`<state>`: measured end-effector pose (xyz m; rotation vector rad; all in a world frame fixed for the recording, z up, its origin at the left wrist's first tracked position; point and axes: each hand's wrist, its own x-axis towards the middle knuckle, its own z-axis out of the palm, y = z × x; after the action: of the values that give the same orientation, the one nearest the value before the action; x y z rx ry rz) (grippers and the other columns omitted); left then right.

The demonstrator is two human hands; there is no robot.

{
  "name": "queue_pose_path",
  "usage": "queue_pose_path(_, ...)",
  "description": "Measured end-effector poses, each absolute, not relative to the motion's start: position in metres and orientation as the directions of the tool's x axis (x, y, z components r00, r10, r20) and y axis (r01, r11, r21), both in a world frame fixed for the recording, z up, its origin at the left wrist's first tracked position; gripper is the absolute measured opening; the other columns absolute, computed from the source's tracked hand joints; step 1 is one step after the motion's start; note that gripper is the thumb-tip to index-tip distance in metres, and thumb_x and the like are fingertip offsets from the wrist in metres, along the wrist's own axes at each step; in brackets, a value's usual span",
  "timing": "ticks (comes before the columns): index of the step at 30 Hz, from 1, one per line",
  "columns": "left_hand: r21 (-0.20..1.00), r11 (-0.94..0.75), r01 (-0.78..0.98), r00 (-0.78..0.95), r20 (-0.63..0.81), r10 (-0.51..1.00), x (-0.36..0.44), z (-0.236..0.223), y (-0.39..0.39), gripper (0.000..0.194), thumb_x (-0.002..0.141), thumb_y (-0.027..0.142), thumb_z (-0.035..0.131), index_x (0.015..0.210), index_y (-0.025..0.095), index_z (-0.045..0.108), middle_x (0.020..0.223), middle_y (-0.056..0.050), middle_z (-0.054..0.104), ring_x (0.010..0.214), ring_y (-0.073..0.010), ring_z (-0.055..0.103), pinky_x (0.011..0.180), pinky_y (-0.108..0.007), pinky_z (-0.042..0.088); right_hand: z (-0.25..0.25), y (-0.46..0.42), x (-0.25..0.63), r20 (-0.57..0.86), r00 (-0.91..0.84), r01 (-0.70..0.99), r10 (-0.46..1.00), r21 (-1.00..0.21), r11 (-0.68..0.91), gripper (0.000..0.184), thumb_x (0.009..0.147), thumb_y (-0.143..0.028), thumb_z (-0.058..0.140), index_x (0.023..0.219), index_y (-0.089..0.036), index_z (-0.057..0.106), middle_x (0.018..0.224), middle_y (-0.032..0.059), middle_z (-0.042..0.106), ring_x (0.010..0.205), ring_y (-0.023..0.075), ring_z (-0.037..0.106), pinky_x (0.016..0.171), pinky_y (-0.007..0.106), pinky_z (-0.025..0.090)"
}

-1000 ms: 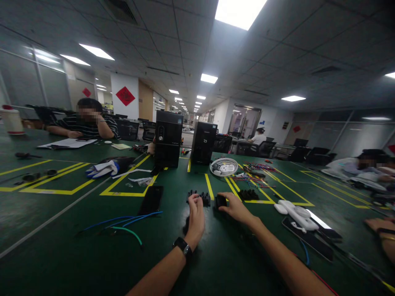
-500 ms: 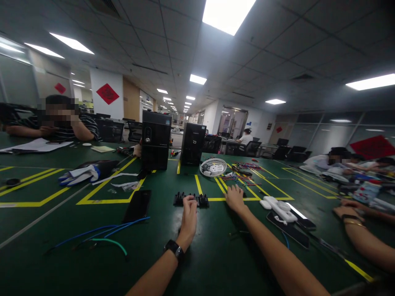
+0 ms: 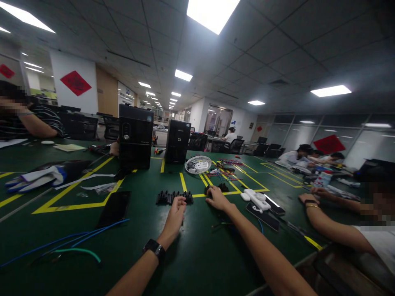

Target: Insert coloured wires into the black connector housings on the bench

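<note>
A row of small black plastic parts with upright prongs (image 3: 165, 197) lies on the green table. My left hand (image 3: 176, 209), with a black watch at its wrist, is at the right end of this row, its fingers curled against the end part. To the right, my right hand (image 3: 217, 198) reaches to the table with bent fingers around a small dark part (image 3: 207, 190), mostly hidden by them. Just beyond that hand lies another dark part (image 3: 223, 188).
Two black computer towers (image 3: 135, 137) and a white round basket (image 3: 198, 164) stand ahead. Wires (image 3: 231, 168) lie beyond my right hand. White devices (image 3: 256, 200) and phones (image 3: 262, 217) lie right, near a co-worker's arm (image 3: 327, 224). A dark tablet (image 3: 114, 209) and blue wires (image 3: 92, 235) lie left.
The view has turned to the right, so the table's things appear further left. My right hand has drawn back slightly, and dark parts now show by its fingers. My left hand stays at the row.
</note>
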<state>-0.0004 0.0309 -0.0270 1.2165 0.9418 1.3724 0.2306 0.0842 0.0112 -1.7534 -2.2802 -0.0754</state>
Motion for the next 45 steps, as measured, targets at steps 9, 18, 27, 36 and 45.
queue_pose_path(9,0.967,-0.150,-0.207,0.103,0.174,0.979,-0.001,-0.026,0.029,0.022,0.074,0.031,0.058,0.093,0.020,0.057,0.083,-0.002,0.054,0.067,-0.0128,0.052,0.049,-0.019,0.038,0.022,0.082,0.227,0.245,-0.113,0.978,0.963,-0.141,0.151,0.034,0.077,-0.039,0.065,0.102,-0.018,0.059,0.114,0.0115,0.053,0.102,0.0248,0.053,0.082,0.032,0.040)
queue_pose_path(18,0.926,0.028,-0.375,0.153,0.032,0.988,-0.002,-0.017,0.020,0.030,0.079,0.038,0.060,0.102,0.020,0.054,0.087,-0.006,0.060,0.064,-0.0132,0.058,0.053,-0.023,0.047,0.042,0.063,0.207,0.246,0.016,0.970,0.969,-0.239,0.045,0.043,0.087,-0.048,0.050,0.112,-0.015,0.061,0.101,0.0148,0.068,0.097,0.0269,0.062,0.082,0.033,0.043)
queue_pose_path(27,0.621,0.438,-0.650,0.344,-0.274,0.898,0.004,-0.005,0.011,0.026,0.089,0.038,0.048,0.105,0.017,0.050,0.083,-0.012,0.067,0.064,-0.0216,0.067,0.064,-0.037,0.054,0.077,0.009,0.175,0.286,-0.297,0.896,0.911,-0.247,0.369,0.038,0.092,-0.042,0.044,0.119,-0.019,0.058,0.120,0.0101,0.061,0.111,0.0204,0.055,0.093,0.029,0.038)
queue_pose_path(36,0.690,0.272,-0.670,0.208,-0.178,0.962,-0.001,-0.015,0.018,0.019,0.087,0.033,0.050,0.104,0.025,0.050,0.093,-0.007,0.067,0.060,-0.0176,0.065,0.051,-0.030,0.050,0.037,-0.014,0.235,0.044,-0.033,0.983,0.999,-0.179,0.040,0.006,0.069,-0.022,0.071,0.074,-0.020,0.069,0.079,0.0044,0.071,0.074,0.0191,0.065,0.060,0.023,0.040)
queue_pose_path(45,0.683,0.167,-0.711,0.129,-0.106,0.986,-0.013,-0.013,0.022,0.021,0.082,0.032,0.054,0.100,0.022,0.053,0.093,-0.007,0.065,0.067,-0.0195,0.066,0.058,-0.034,0.053,0.078,0.010,0.228,0.356,0.014,0.924,0.934,-0.362,0.124,0.024,0.088,-0.034,0.046,0.093,-0.019,0.064,0.081,0.0058,0.072,0.076,0.0187,0.066,0.070,0.027,0.043)
